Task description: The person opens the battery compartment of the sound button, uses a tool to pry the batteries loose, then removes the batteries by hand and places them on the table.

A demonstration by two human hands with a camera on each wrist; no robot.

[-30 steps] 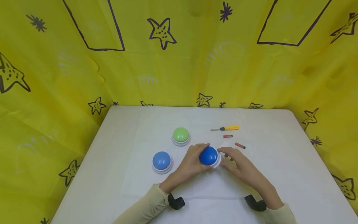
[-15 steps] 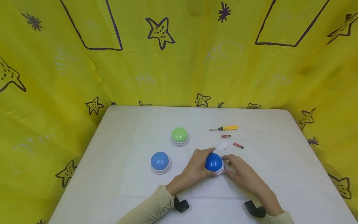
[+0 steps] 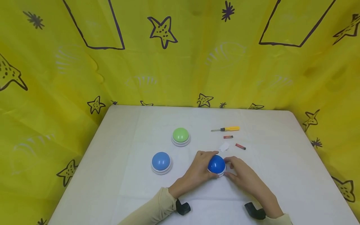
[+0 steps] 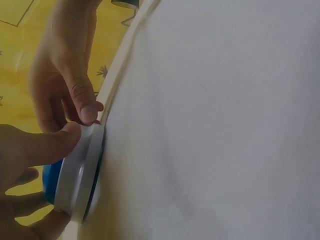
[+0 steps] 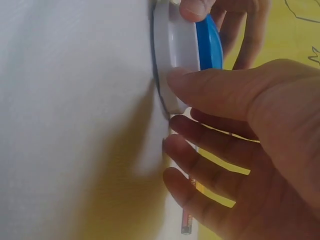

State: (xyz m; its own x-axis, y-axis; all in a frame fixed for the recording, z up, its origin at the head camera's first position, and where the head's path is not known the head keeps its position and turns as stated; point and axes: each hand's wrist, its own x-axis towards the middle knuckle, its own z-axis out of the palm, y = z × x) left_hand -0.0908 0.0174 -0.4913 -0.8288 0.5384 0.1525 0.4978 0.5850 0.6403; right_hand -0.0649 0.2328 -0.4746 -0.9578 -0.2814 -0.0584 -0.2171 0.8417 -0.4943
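Note:
In the head view a dark blue dome push button (image 3: 216, 164) with a white round base sits low over the table between both hands. My left hand (image 3: 201, 167) grips it from the left, fingers at the far rim and thumb at the near side. The right hand (image 3: 243, 175) pinches the base's right edge with thumb and index finger. In the right wrist view that thumb presses the side of the white base (image 5: 177, 45), and the other fingers are loosely bent below. The left wrist view shows the base's underside close to the tabletop (image 4: 210, 125).
A lighter blue dome button (image 3: 161, 161) and a green one (image 3: 181, 135) stand to the left. Beyond the hands lie a yellow-handled screwdriver (image 3: 232, 128), a red battery (image 3: 228, 137), another battery (image 3: 240, 146) and a small white piece (image 3: 224, 147). A yellow curtain (image 3: 180, 68) hangs behind.
Both hands have brought the dark blue button nearer the person and slightly right, lower toward the table. The small white piece behind it now shows clearly. During the last half second little has moved.

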